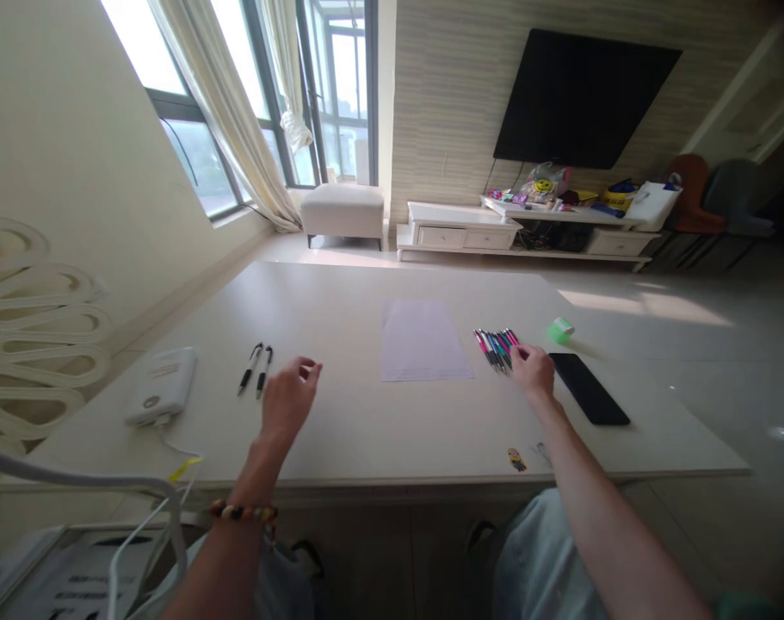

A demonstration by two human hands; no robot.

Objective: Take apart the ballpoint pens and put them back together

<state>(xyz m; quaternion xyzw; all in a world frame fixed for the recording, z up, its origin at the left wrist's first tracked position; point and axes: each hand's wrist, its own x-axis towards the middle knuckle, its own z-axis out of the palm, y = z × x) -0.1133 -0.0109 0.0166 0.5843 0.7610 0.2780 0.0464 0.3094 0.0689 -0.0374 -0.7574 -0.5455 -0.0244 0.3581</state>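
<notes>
1. Your left forearm (237, 525), with a beaded bracelet (243, 511) at the wrist, and your right forearm (614, 508) reach in over the near edge of the table (340, 293), above your pale denim legs (540, 560).
2. Your left hand (290, 398) hangs over the table's left half, its fingers loosely curled and holding nothing. It is nearest two black pens (256, 370), which lie side by side just to its left, tilted the same way.
3. Your right hand (532, 375) is half curled, low over the table's right half. Its fingertips (518, 353) sit at the near end of a fanned bunch of pink and blue pens (495, 349). You can't tell from this view whether they touch or grip the pens.
4. That bunch lies right of centre, between a blank sheet of paper (423, 340) and a small green object (560, 330).
5. A black phone (589, 389) lies just right of your right hand, near the table's right edge.
6. A white power bank (160, 387) sits near the left edge, its cable (182, 448) running over the near edge. A Minion sticker (516, 459) sits by the near edge.
</notes>
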